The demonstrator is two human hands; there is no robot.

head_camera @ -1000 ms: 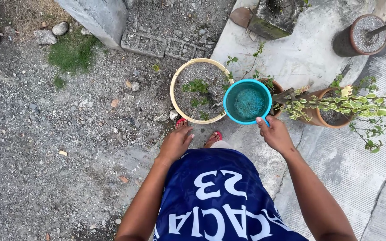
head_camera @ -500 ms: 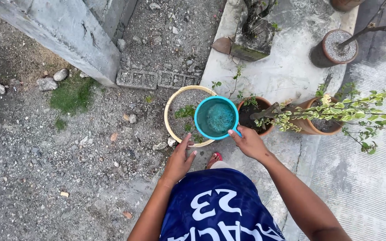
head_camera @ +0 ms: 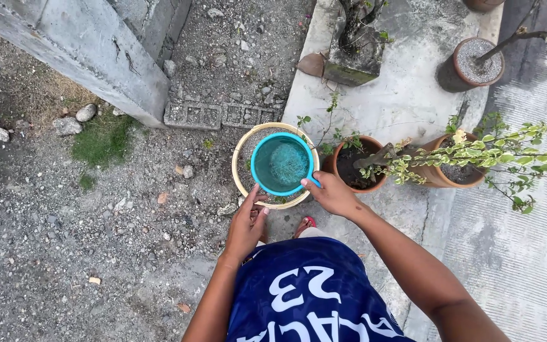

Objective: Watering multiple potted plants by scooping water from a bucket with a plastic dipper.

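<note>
My right hand (head_camera: pixel 332 195) grips the handle of a teal plastic dipper (head_camera: pixel 281 164) with water in it, held level over a round cream pot (head_camera: pixel 238 158) filled with gravel and a small green plant. My left hand (head_camera: pixel 246 223) reaches toward the near rim of that cream pot, fingers apart, holding nothing; whether it touches the rim is unclear. The dipper hides most of the pot's inside.
Two terracotta pots stand to the right: one dark-soiled (head_camera: pixel 356 166), one with a leafy variegated shrub (head_camera: pixel 457 170). Another gravel-topped pot (head_camera: pixel 477 62) sits at the far right. A concrete post (head_camera: pixel 90 50) and perforated block (head_camera: pixel 220 115) lie behind; gravel ground spreads left.
The dipper has moved left, from beside the terracotta pot to over the cream pot. My left hand came forward toward the pot's rim.
</note>
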